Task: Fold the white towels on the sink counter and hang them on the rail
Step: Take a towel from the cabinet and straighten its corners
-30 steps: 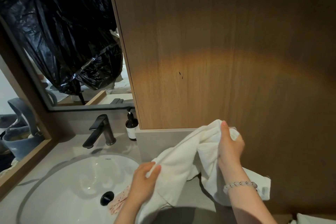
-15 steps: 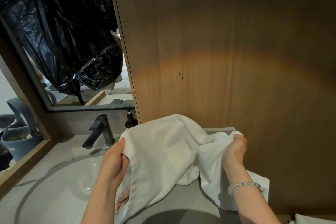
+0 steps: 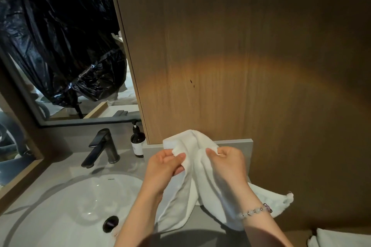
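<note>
Towel [image 3: 202, 178], white, is held up in front of the wood panel [image 3: 241, 56], above the table [image 3: 128, 168] to the right of the sink [image 3: 66, 206]. Left hand [image 3: 163, 168]: grip pinched on the towel's upper edge. Right hand [image 3: 227, 164]: grip clenched on the same edge, close beside the left, with a fold of cloth bunched up between them. Towel's lower part hangs behind both forearms; one corner trails right, below the beaded bracelet [image 3: 255, 211]. Faucet [image 3: 103, 147] and dark bottle [image 3: 138, 141] stand behind the sink. More white cloth [image 3: 341, 238] lies at bottom right.
</note>
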Action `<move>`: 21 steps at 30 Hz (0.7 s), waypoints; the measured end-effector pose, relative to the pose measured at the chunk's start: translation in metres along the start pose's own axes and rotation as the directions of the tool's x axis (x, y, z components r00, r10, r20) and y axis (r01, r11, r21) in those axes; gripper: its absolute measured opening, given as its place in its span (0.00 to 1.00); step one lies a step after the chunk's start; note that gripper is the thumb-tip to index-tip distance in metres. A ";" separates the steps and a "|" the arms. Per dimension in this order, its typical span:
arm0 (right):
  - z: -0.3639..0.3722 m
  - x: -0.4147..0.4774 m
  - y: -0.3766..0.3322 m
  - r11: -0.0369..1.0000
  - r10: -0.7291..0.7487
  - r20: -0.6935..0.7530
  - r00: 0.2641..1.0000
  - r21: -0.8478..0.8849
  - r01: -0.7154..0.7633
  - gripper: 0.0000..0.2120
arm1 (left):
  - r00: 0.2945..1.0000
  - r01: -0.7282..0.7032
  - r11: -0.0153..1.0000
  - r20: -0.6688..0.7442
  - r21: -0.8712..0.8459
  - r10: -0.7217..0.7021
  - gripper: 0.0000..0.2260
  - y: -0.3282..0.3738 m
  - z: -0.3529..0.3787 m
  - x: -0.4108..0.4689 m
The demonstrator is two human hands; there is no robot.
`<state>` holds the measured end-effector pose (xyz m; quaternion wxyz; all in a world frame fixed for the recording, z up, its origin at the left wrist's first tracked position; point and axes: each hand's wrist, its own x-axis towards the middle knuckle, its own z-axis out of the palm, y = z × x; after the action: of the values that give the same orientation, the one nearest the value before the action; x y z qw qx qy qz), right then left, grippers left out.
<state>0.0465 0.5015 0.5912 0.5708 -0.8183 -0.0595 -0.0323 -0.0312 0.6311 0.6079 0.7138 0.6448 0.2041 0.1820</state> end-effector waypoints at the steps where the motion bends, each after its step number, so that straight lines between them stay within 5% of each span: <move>1: 0.003 -0.001 -0.001 1.000 -0.024 0.028 0.999 0.018 0.023 0.19 | 1.000 -0.018 0.999 -0.022 0.040 0.019 0.04 -0.001 0.006 0.000; 7: 0.008 -0.010 0.000 0.972 -0.103 0.179 0.978 0.225 0.061 0.13 | 0.979 -0.119 0.965 -0.136 0.233 0.153 0.06 -0.005 0.026 0.001; 12: 0.000 -0.009 0.005 0.946 -0.091 0.229 0.969 0.323 0.012 0.13 | 0.969 -0.222 0.867 0.005 0.445 0.246 0.05 -0.007 0.033 -0.006; 21: -0.009 -0.013 0.007 0.837 -0.068 0.290 0.954 0.537 -0.103 0.11 | 0.913 -0.408 0.700 0.275 0.586 0.302 0.20 -0.010 0.039 -0.009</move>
<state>0.0347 0.4901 0.5865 0.7648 -0.6173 -0.1441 0.1149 -0.0182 0.5924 0.6020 0.4201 0.8857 0.0677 0.1857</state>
